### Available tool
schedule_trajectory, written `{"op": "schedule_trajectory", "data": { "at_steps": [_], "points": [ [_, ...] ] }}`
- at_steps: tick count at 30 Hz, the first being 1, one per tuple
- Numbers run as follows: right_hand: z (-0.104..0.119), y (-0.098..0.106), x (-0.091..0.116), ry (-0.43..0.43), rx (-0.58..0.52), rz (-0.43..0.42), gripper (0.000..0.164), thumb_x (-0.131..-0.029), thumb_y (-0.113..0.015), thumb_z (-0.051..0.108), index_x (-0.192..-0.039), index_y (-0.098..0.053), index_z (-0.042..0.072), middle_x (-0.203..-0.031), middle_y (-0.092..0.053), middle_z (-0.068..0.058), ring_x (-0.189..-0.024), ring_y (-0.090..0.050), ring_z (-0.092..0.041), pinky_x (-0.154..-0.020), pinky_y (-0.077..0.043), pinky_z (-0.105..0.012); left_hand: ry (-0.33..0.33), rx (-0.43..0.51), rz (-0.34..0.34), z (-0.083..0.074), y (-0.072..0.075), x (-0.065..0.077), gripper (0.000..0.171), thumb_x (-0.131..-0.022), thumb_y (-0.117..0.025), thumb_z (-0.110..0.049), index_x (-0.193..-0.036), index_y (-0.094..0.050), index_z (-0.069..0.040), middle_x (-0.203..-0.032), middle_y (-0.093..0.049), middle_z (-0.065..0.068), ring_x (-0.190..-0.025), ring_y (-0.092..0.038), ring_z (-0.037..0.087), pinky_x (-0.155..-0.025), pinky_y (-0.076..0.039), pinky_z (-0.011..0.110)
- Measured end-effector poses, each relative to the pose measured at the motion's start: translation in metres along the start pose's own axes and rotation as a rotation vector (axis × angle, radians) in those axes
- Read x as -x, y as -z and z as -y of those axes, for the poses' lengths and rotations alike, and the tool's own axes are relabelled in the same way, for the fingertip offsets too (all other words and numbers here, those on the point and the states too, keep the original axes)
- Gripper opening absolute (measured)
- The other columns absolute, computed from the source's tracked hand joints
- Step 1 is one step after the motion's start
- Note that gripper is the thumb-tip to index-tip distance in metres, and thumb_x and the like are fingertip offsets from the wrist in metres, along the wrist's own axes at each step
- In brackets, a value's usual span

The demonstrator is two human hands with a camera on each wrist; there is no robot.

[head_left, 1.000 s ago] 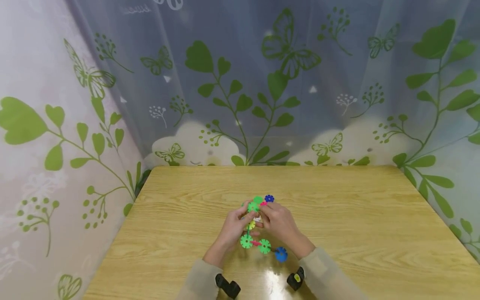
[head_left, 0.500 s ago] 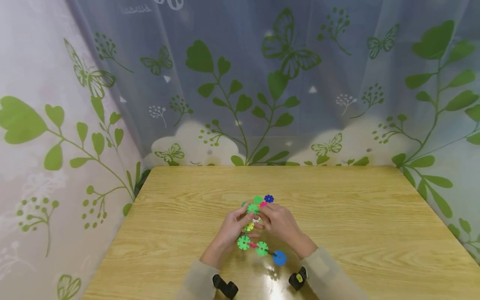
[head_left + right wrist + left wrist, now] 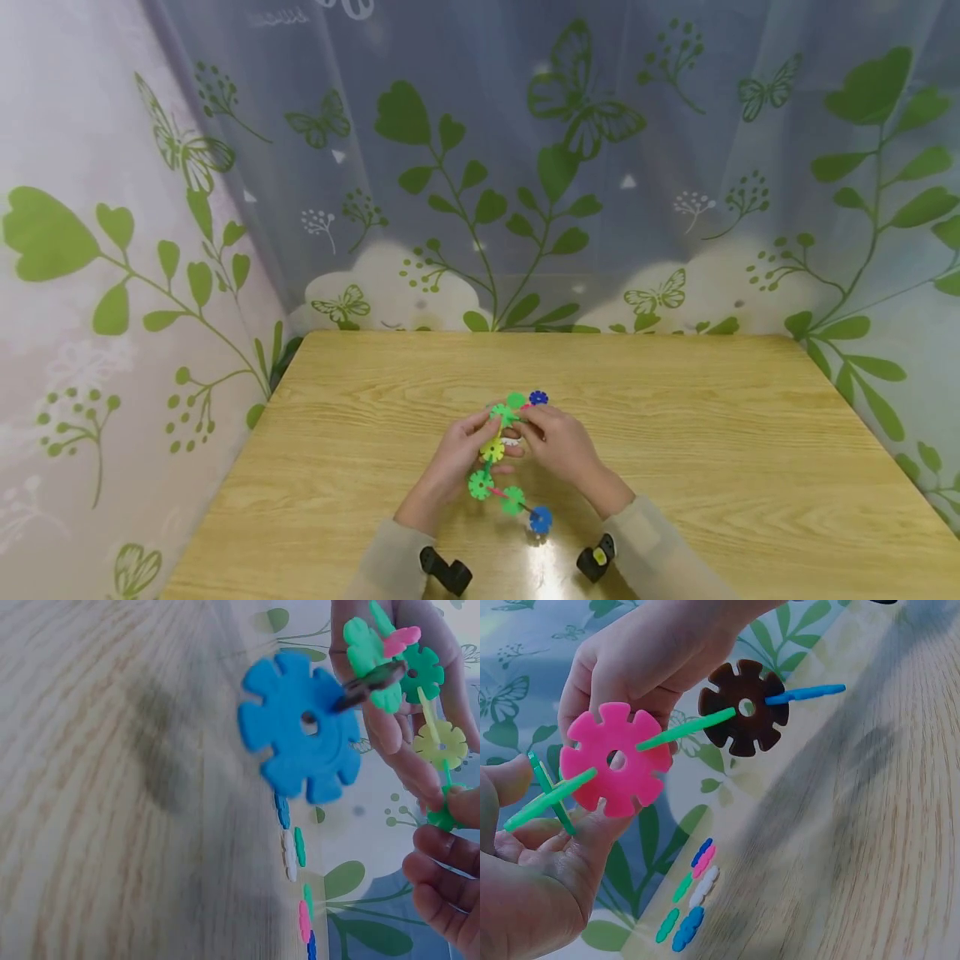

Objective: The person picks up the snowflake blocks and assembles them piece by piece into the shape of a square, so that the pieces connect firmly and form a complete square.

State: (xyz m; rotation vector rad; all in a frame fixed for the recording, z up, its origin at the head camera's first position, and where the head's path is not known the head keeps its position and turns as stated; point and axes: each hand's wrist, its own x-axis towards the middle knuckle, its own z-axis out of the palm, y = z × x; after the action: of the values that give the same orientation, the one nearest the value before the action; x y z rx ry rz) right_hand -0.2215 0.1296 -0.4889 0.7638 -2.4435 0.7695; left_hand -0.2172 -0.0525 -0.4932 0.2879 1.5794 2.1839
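A chain of notched plastic snowflake discs hangs between both hands. My left hand [image 3: 453, 460] pinches a green snowflake disc [image 3: 501, 413] at its upper end. Facing it, my right hand [image 3: 564, 448] pinches a second green disc with thumb and fingers, and in the left wrist view two green discs [image 3: 551, 796] cross edge-on. Down the chain come a yellow disc [image 3: 492, 450], a green disc [image 3: 480, 485], another green disc [image 3: 513, 501] and a blue disc [image 3: 304, 726] at the free end. A pink disc [image 3: 616, 759] and a brown disc [image 3: 744, 709] show in the left wrist view.
Beyond the hands, several loose discs lie on the wooden table [image 3: 360, 392], including a dark blue disc [image 3: 538, 398], a white disc [image 3: 703, 886] and a pink disc [image 3: 304, 921]. A leaf-printed curtain [image 3: 480, 167] stands behind the table.
The lower chain has swung left, its blue end disc with it. My left hand has shifted slightly left, and the upper green disc has tilted. My right hand stays nearly in place.
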Motion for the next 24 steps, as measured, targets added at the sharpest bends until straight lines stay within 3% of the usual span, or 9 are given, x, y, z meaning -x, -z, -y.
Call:
{"op": "schedule_trajectory", "data": {
  "at_steps": [4,11,16,24],
  "points": [
    [-0.0002,0.0016,-0.0007,0.011,-0.009,-0.013,0.008,-0.084,-0.068,0.007,-0.091,-0.07,0.01,-0.072,-0.055,0.006,-0.056,-0.044,-0.003,-0.046,-0.039,-0.015,0.014,0.025,-0.003,-0.0007,-0.0018,-0.0022,0.05,-0.096,-0.049,-0.039,-0.128,-0.051,0.0,-0.116,-0.056,0.028,-0.088,-0.066,0.025,-0.084,-0.05,0.053],
    [0.0005,0.001,-0.0031,0.081,-0.061,-0.048,0.011,-0.081,-0.072,0.01,-0.092,-0.071,0.01,-0.079,-0.054,0.005,-0.059,-0.046,-0.004,-0.047,-0.041,-0.015,0.024,0.055,-0.043,-0.0011,-0.0073,-0.0053,0.051,-0.097,-0.046,-0.039,-0.126,-0.051,0.003,-0.111,-0.06,0.021,-0.1,-0.059,0.039,-0.085,-0.048,0.054],
    [0.0014,0.0004,-0.0044,0.119,-0.099,-0.08,0.013,-0.081,-0.073,0.011,-0.094,-0.071,0.009,-0.086,-0.054,0.002,-0.06,-0.046,-0.005,-0.046,-0.04,-0.015,0.015,0.069,-0.07,-0.002,-0.0086,-0.0057,0.051,-0.098,-0.045,-0.039,-0.123,-0.051,0.005,-0.11,-0.059,0.016,-0.101,-0.058,0.038,-0.086,-0.048,0.055],
    [0.0001,-0.0007,-0.0042,0.098,-0.169,-0.062,0.017,-0.081,-0.072,0.009,-0.098,-0.07,0.009,-0.088,-0.055,0.0,-0.062,-0.048,-0.004,-0.048,-0.042,-0.016,-0.014,0.112,-0.081,-0.0047,-0.0074,-0.0043,0.042,-0.101,-0.041,-0.029,-0.12,-0.052,0.007,-0.106,-0.061,0.018,-0.101,-0.059,0.04,-0.081,-0.052,0.052]
  ]
}}
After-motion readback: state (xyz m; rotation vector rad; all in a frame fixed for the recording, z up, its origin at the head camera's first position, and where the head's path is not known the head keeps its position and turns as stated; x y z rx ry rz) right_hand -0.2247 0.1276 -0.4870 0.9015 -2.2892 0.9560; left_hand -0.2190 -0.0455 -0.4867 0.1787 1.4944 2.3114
